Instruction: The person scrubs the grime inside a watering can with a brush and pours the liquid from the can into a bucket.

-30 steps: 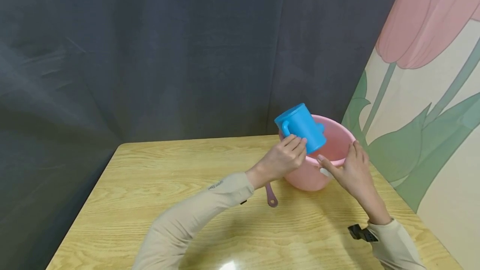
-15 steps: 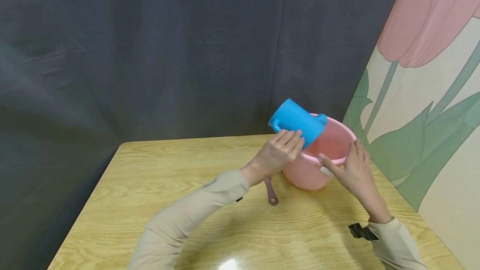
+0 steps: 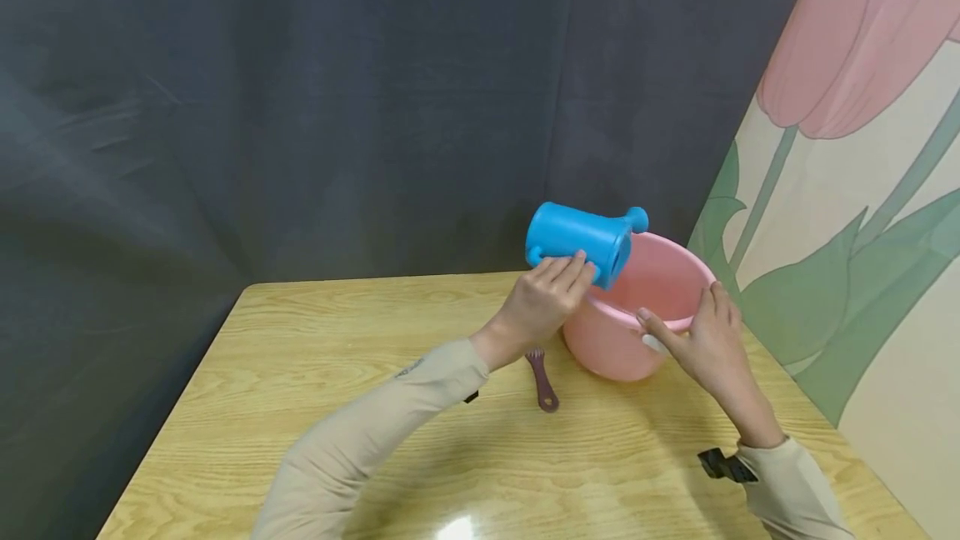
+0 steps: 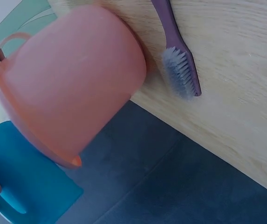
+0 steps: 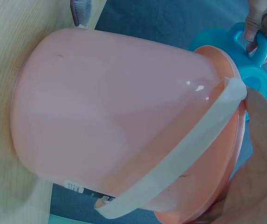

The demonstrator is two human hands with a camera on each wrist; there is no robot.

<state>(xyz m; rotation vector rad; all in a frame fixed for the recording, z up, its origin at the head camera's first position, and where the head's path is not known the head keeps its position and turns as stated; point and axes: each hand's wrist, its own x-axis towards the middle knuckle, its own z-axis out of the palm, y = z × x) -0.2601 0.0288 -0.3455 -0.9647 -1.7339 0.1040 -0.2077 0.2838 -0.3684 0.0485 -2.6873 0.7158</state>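
Observation:
My left hand grips the handle of a blue toy watering can. The can lies tipped on its side in the air, its open top and spout toward the right, at the left rim of a pink bucket. The bucket stands on the table. My right hand holds the bucket's near right rim, thumb on the near side and fingers farther round. In the right wrist view, the bucket's white handle hangs against its outer wall. What lies at the bucket's bottom is hidden.
A purple-handled brush lies on the wooden table, left of the bucket. Behind the table's far edge hangs a dark curtain. A wall painted with tulips stands close on the right.
The watering can has turned from mouth-down over the bucket to nearly level and shifted a little left with my left hand. More of the brush shows. My right hand and the bucket stay put.

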